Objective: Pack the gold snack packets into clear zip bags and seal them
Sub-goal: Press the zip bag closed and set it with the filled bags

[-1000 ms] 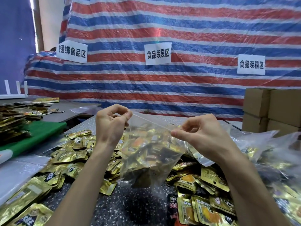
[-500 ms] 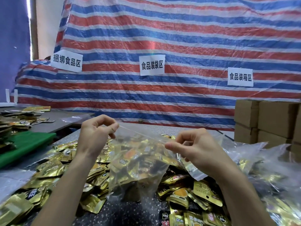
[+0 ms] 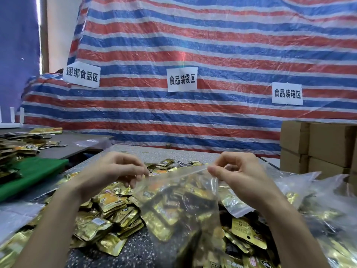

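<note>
Clear bag (image 3: 179, 200), filled with gold packets, hangs between both hands over the tabletop (image 3: 139, 246). Left hand (image 3: 108, 171): fingers (image 3: 135, 172) curled, pinching the bag's top strip at its left end. Right hand (image 3: 237, 171): thumb and forefinger pinching the right end. Loose packets (image 3: 112, 213) heaped beneath. Boxes (image 3: 328, 147) far right.

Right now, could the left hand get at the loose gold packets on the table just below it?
Probably yes, once free. The left hand pinches a top corner of the zip bag, but the loose gold packets lie uncovered just beneath it, with nothing between.
</note>
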The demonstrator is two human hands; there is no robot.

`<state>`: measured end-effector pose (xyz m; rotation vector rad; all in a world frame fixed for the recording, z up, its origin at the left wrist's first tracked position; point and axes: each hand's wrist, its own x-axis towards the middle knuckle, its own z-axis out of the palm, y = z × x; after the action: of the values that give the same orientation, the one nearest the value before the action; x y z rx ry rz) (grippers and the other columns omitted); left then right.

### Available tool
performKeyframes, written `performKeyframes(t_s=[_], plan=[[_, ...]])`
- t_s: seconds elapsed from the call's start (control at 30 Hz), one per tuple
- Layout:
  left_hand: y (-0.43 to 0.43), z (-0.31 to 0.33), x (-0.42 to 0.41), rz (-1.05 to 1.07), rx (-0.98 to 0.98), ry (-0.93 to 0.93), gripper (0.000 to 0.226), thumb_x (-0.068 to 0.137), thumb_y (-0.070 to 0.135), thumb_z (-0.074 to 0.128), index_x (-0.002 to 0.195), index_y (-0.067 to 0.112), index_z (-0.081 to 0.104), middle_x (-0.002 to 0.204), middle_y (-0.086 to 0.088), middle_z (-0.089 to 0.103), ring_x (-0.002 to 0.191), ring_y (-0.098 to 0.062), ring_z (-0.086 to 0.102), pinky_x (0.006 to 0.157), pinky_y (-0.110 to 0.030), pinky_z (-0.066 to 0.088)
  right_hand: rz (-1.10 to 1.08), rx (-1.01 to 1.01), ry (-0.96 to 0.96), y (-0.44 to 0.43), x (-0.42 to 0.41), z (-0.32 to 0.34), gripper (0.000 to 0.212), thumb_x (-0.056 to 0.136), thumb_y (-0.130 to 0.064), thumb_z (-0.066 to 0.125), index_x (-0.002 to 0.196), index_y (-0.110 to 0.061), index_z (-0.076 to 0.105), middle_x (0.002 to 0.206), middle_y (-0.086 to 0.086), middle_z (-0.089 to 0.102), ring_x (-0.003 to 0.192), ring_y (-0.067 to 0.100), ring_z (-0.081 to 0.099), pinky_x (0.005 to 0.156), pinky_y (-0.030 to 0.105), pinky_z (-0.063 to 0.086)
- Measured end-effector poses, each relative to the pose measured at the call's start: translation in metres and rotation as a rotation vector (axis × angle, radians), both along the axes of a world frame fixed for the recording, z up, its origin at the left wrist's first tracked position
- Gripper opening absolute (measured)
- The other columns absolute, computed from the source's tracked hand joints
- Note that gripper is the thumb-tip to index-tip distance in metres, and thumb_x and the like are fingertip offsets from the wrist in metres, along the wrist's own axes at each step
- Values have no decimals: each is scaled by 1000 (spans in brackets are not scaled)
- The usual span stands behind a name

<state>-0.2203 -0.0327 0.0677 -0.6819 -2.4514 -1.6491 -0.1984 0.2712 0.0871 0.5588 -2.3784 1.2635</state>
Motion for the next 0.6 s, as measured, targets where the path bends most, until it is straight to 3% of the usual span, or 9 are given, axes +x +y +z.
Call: performKeyframes(t_s=[0.13,0.27,0.33,0.47,0.6], plan=[[4,5,8,-45,-240,-32,33,75,50,72,99,28,78,101,4,74,90,-12,67,80,-34,51,22,45,-88,0,0,-1,21,89,-29,73,71,-21,70,67,-4,66,67,10,61,67,32,49],[14,11,17,-117,-316,-108,41,69,58,75,100,30,78,104,4,74,99,-18,67,90,-39,50,-23,65,-40,-2,-1,0,22,91,-29,71,71,-19,71,72,-4,71,74,18,67,75,44,56],[17,14,19,-163,-345,-124,41,71,52,78,101,24,78,103,1,74,96,-20,67,87,-38,51,-40,54,-17,-5,-2,-1,22,92,-27,70,71,-18,71,72,-5,73,69,12,68,76,45,58],[19,18,20,-117,-372,-111,10,87,18,73,95,15,78,91,-3,76,80,-16,68,67,-22,51,-63,18,-23,-6,-5,-4,21,94,-24,68,74,-16,70,71,-5,74,65,13,68,73,43,58],[18,20,23,-29,-509,-128,6,89,23,71,86,22,76,84,3,75,73,-9,66,62,-19,49,-46,15,-92,-2,-6,-4,19,96,-26,66,80,-17,67,73,0,75,60,12,67,59,31,54]])
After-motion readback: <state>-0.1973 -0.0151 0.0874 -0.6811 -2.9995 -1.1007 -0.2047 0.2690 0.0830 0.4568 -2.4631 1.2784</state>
